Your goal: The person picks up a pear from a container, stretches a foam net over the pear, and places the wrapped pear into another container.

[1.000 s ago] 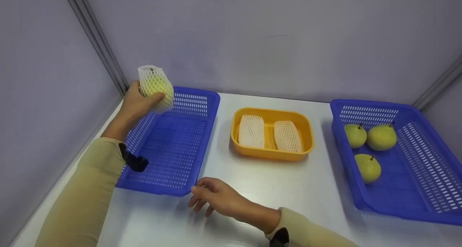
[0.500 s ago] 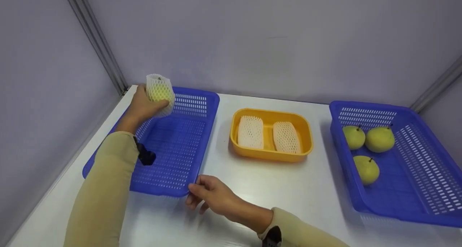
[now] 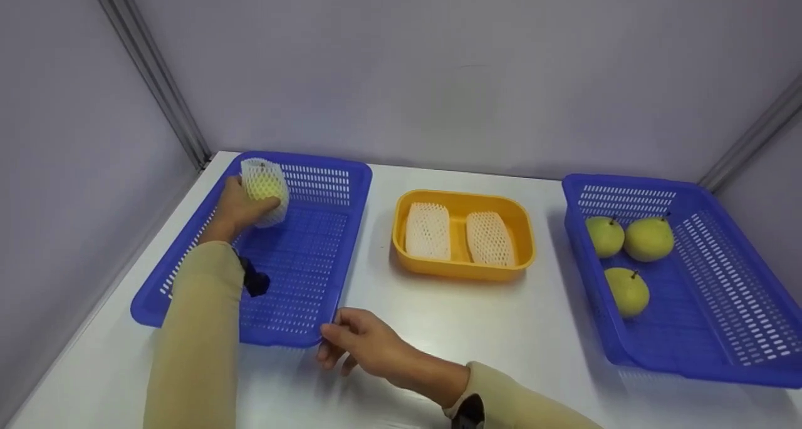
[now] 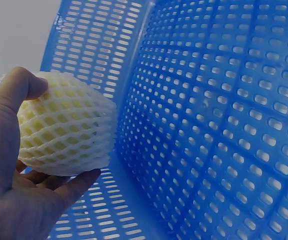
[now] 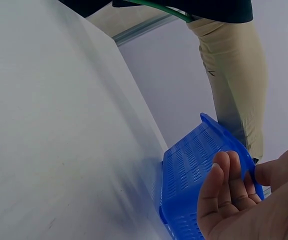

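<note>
My left hand (image 3: 237, 211) grips a yellow-green pear (image 3: 266, 188) in a white foam net sleeve, low inside the back left of the left blue basket (image 3: 351, 253). In the left wrist view the thumb presses the top of the netted pear (image 4: 66, 122) and the fingers curl beneath it, close to the perforated basket wall (image 4: 91, 45). At the basket's near right corner, my right hand (image 3: 369, 347) pinches the rim between thumb and fingers. The right wrist view has the thumb at one side of this basket's rim (image 5: 244, 155) and the fingers at the other.
A yellow tray (image 3: 460, 269) with two flat white foam net sleeves (image 3: 428, 232) stands mid-table. To the right, another blue basket (image 3: 683, 329) holds three bare pears (image 3: 650, 239). Grey walls (image 3: 438, 72) border the white table (image 3: 426, 304) at the back and sides.
My left hand has lowered the netted pear from above the left basket's back rim down into the basket. The right hand has closed in slightly on the basket's corner.
</note>
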`<state>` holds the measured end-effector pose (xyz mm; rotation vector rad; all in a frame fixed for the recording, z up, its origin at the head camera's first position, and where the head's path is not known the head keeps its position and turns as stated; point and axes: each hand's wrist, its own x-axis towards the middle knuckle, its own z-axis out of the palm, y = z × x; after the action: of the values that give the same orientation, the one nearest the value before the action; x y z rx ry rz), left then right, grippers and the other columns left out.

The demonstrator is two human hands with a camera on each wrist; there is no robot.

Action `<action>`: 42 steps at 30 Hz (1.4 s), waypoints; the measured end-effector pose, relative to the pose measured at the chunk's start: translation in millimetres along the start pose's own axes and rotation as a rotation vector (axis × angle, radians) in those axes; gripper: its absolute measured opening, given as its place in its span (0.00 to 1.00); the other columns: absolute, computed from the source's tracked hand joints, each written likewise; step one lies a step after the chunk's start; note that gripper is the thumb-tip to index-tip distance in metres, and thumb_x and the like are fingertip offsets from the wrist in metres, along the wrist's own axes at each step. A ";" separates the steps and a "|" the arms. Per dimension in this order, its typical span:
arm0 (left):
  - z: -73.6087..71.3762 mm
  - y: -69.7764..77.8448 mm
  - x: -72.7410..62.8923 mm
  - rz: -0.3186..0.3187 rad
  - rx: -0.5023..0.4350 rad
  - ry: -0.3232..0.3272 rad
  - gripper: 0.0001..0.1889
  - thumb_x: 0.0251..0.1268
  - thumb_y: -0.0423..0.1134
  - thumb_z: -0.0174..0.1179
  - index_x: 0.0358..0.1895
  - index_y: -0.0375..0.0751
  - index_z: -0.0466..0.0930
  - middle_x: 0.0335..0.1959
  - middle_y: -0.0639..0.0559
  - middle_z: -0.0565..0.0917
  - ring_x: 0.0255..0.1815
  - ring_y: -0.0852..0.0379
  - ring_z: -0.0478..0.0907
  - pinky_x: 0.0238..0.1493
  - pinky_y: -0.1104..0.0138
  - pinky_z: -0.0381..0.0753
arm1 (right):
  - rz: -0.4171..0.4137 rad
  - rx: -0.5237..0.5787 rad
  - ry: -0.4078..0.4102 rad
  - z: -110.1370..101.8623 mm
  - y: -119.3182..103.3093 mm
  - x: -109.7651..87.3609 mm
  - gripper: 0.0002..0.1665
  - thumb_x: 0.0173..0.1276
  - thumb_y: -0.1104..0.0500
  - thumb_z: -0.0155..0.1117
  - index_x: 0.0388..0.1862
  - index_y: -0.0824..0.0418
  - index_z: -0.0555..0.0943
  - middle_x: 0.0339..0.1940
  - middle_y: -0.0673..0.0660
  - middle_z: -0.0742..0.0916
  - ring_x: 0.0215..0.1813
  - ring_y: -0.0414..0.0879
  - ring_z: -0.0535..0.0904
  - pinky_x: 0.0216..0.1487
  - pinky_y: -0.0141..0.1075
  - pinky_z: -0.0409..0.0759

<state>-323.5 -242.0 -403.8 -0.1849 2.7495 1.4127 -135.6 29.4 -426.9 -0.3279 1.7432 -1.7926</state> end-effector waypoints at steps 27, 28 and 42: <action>15.5 -5.3 8.9 -0.010 0.307 -0.027 0.44 0.77 0.54 0.55 0.77 0.21 0.47 0.72 0.22 0.53 0.74 0.30 0.53 0.76 0.39 0.55 | 0.008 -0.006 -0.005 -0.9 0.3 -0.5 0.11 0.82 0.59 0.52 0.41 0.64 0.78 0.31 0.53 0.86 0.33 0.42 0.81 0.29 0.31 0.77; 15.3 -5.8 9.2 -0.009 0.322 -0.018 0.44 0.77 0.54 0.55 0.77 0.21 0.48 0.73 0.21 0.51 0.75 0.29 0.51 0.76 0.39 0.54 | 0.010 -0.007 -0.006 -0.9 0.2 -0.4 0.11 0.82 0.59 0.52 0.41 0.64 0.78 0.31 0.53 0.86 0.33 0.42 0.81 0.29 0.31 0.77; 12.2 -7.8 12.5 0.022 0.323 -0.041 0.44 0.78 0.53 0.54 0.77 0.20 0.47 0.74 0.22 0.57 0.77 0.29 0.50 0.78 0.42 0.48 | 0.014 -0.021 0.000 -0.7 -0.1 0.0 0.11 0.82 0.59 0.52 0.42 0.65 0.78 0.31 0.53 0.86 0.33 0.42 0.81 0.29 0.31 0.77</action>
<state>-335.1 -237.6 -418.4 -0.1106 2.9007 0.9430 -136.1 29.9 -427.0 -0.3239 1.7616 -1.7652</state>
